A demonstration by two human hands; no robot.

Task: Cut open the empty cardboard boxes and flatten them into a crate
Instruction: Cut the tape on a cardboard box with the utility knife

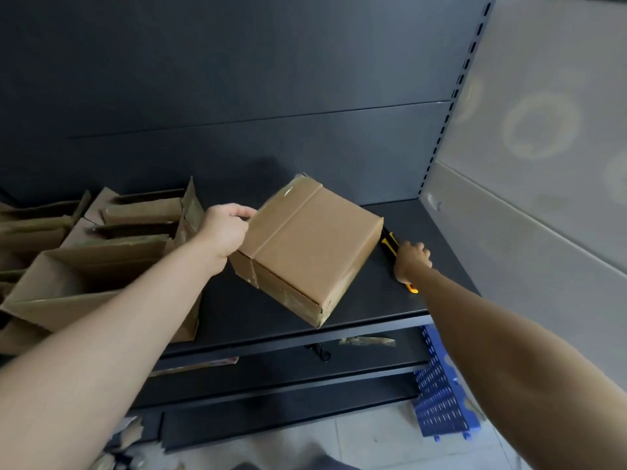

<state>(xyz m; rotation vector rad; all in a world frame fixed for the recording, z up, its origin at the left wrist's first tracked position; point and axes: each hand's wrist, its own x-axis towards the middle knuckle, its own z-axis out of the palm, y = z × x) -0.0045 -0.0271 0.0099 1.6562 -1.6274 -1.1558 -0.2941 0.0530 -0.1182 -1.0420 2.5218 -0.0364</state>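
Left hand (pixel 225 228) has its fingers curled round the top-left edge of the taped-up box (pixel 305 252), holding it tipped at an angle on the dark shelf (pixel 254 310). Right hand (pixel 412 261) is down on the yellow-black utility knife (pixel 390 244) just right of the box - fingers look wrapped round it, though it's partly hidden. Opened boxes (pixel 84 279) sit at the left, and the blue crate (pixel 437 395) is on the floor below.

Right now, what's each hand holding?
Left hand: grips the taped cardboard box by its edge.
Right hand: curled round the yellow-and-black utility knife on the shelf.
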